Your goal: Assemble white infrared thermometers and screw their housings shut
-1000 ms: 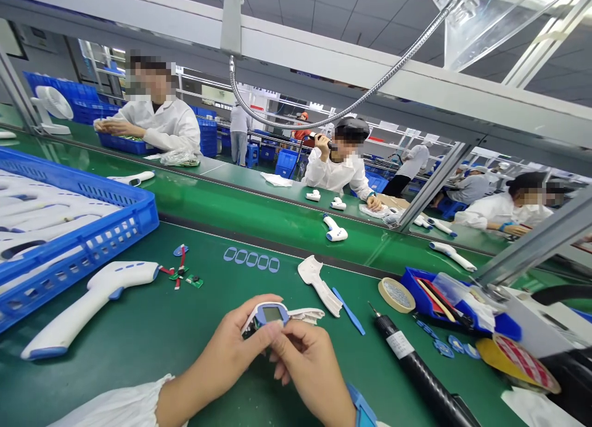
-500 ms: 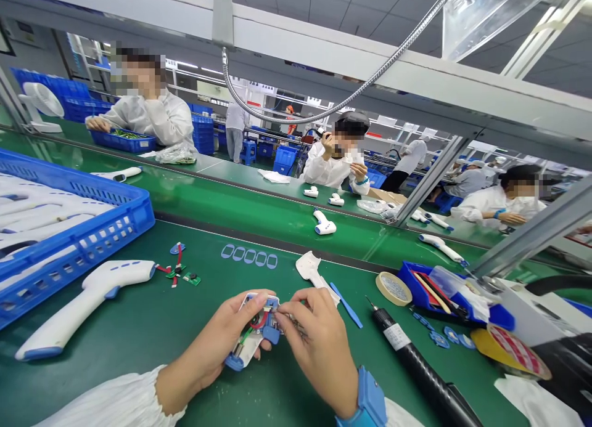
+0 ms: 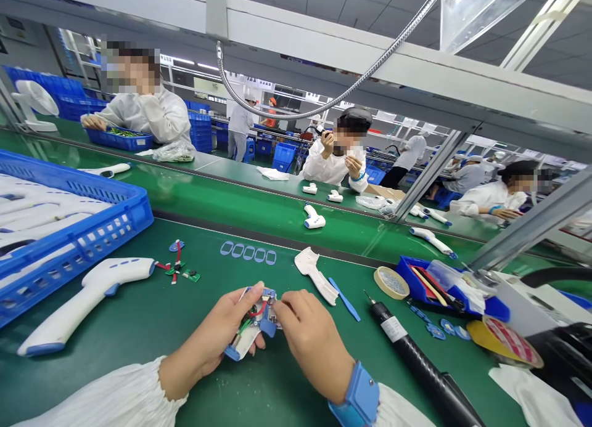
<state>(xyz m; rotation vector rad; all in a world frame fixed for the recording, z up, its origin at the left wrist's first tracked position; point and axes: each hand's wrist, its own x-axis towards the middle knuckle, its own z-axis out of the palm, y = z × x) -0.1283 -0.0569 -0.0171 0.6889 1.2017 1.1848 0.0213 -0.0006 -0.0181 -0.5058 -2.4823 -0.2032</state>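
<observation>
My left hand (image 3: pixel 222 328) is closed around an opened handheld thermometer (image 3: pixel 252 331), a white half-housing with blue parts, red and green wires and its inner parts facing up. Its thumb presses on the upper edge. At the other side of the housing are the bent fingers of my right hand (image 3: pixel 309 334), closed together against the inner parts; whatever they pinch is hidden behind them. A blue band (image 3: pixel 356 393) circles my right wrist. Beyond that hand lie a loose white shell half (image 3: pixel 317 273) and a blue pry stick (image 3: pixel 345 299).
A blue crate (image 3: pixel 120 227) of white housings stands left, near a whole thermometer (image 3: pixel 87 300) and small circuit boards (image 3: pixel 178 268). Several blue frames (image 3: pixel 248 253) lie in a row. To the right are an electric screwdriver (image 3: pixel 416 359), a tape ring (image 3: pixel 391 283) and a blue tool tray (image 3: pixel 499 310). Co-workers sit opposite.
My right fingers have shifted and curled closer over the housing. Thermometers on the green belt have moved a little to the left. My left hand keeps its grip.
</observation>
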